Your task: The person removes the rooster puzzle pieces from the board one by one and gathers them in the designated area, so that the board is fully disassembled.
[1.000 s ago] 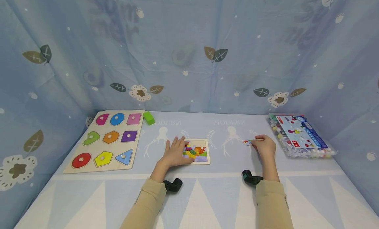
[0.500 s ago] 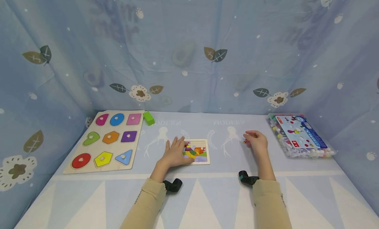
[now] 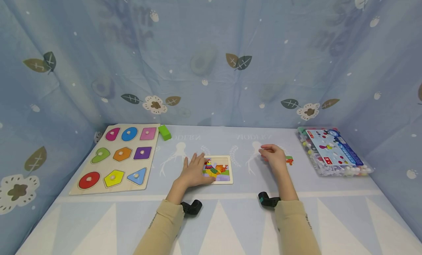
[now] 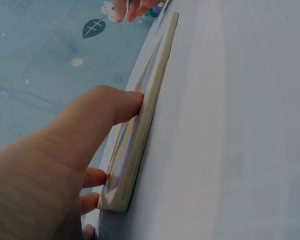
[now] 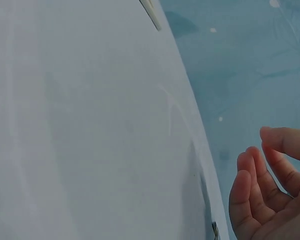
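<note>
A small wooden-framed jigsaw puzzle (image 3: 225, 173) with a colourful picture lies on the table. My left hand (image 3: 194, 171) rests on its left side, fingers spread. In the left wrist view the thumb presses on the picture next to the near rim, and fingertips touch the far left end. To the right, my right hand (image 3: 275, 159) hovers over the table with its fingers loosely bent; nothing shows between them in the right wrist view. A red-green puzzle piece (image 3: 289, 160) lies just right of that hand. A red bit (image 3: 265, 158) shows partly hidden under it.
At the left lies a wooden shape board (image 3: 108, 167) with coloured knobbed shapes. A green block (image 3: 165, 132) touches its far right corner. A clear plastic box (image 3: 334, 152) of small beads stands at the right. Behind the table hangs a blue patterned curtain (image 3: 204, 64).
My right hand has moved left, uncovering the red-green piece on its right; its fingers have opened away from the spot they worked at. The left hand and the jigsaw stay put.
</note>
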Demonstrator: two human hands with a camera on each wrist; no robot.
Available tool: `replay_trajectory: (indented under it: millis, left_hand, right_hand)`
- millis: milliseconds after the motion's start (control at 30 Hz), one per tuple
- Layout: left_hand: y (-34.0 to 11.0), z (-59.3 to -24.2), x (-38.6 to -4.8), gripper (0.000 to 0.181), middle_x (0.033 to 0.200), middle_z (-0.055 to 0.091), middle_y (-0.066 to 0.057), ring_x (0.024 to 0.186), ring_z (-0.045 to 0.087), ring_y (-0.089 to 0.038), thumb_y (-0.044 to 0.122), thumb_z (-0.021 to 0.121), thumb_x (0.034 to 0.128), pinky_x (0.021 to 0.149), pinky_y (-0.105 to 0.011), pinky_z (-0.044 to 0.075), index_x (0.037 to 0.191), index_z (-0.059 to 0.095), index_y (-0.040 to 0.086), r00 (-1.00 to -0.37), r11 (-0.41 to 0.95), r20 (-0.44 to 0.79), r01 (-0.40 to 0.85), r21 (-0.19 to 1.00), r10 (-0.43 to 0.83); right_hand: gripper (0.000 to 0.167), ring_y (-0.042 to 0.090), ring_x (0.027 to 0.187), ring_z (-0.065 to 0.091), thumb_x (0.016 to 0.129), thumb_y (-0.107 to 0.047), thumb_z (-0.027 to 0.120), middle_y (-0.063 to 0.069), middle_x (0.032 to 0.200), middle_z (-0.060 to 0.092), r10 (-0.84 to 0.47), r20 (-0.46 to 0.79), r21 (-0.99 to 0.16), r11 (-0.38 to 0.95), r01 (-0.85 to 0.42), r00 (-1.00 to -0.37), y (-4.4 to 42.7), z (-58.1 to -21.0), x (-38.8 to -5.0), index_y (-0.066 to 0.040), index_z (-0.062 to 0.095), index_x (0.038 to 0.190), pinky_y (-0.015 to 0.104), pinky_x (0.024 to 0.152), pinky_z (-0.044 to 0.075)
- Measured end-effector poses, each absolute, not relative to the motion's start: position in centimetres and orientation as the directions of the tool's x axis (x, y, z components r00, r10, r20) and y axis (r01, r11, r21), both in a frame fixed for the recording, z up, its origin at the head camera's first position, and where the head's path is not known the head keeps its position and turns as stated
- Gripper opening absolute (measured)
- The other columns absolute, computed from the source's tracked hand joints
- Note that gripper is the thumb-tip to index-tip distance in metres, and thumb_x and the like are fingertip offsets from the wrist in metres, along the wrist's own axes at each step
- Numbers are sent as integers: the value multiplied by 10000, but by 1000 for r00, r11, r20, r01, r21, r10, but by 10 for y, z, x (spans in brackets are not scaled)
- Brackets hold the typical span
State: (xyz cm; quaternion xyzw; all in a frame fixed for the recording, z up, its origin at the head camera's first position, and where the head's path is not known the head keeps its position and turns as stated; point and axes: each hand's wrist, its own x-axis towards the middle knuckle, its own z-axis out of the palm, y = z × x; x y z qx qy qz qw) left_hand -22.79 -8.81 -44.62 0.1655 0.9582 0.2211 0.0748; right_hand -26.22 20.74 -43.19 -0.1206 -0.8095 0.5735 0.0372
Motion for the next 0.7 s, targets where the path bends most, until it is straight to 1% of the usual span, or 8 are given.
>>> replay_trajectory:
  millis: [133, 300, 433, 533, 700]
  left_hand:
    - [-88, -448, -228, 758, 1501, 239, -148, 1392, 127, -368, 487, 677, 751, 1071, -601, -3, 1310, 433, 37, -934, 846, -65, 287, 450, 352]
    - [-88, -449, -229, 763, 1502, 239, -146, 1393, 125, -367, 492, 677, 750, 1072, -601, -1, 1314, 431, 39, -934, 847, -63, 288, 446, 351]
    - [-89, -448, -229, 764, 1502, 238, -150, 1393, 122, -368, 487, 682, 747, 1073, -598, -9, 1314, 431, 41, -934, 842, -60, 287, 457, 352]
    - [-89, -448, -229, 762, 1498, 245, -155, 1392, 127, -372, 482, 690, 741, 1072, -598, -8, 1313, 430, 52, -935, 837, -56, 286, 466, 351]
    - [-89, -449, -229, 767, 1493, 256, -155, 1391, 131, -371, 479, 696, 737, 1073, -597, -7, 1320, 414, 66, -935, 836, -54, 285, 470, 349]
  right_hand:
    - [290, 64, 714, 588, 871, -147, 623, 55, 873, 603, 219, -71, -936, 322, 141, -973, 199, -430, -262, 23, 600, 1104, 186, 641, 486]
    - [270, 116, 748, 604, 869, -138, 627, 65, 885, 613, 183, -65, -940, 318, 121, -981, 187, -428, -261, 18, 608, 1090, 205, 653, 490]
    - [255, 159, 754, 617, 858, -122, 638, 65, 860, 627, 164, -47, -944, 316, 98, -985, 176, -428, -261, 23, 622, 1067, 210, 650, 488]
    - [248, 171, 746, 620, 847, -114, 649, 76, 851, 634, 149, -39, -943, 322, 85, -988, 167, -428, -262, 25, 631, 1052, 202, 635, 476]
    - [235, 156, 736, 606, 843, -141, 658, 91, 873, 637, 124, -48, -931, 353, 89, -991, 152, -430, -263, -5, 640, 1034, 216, 633, 470]
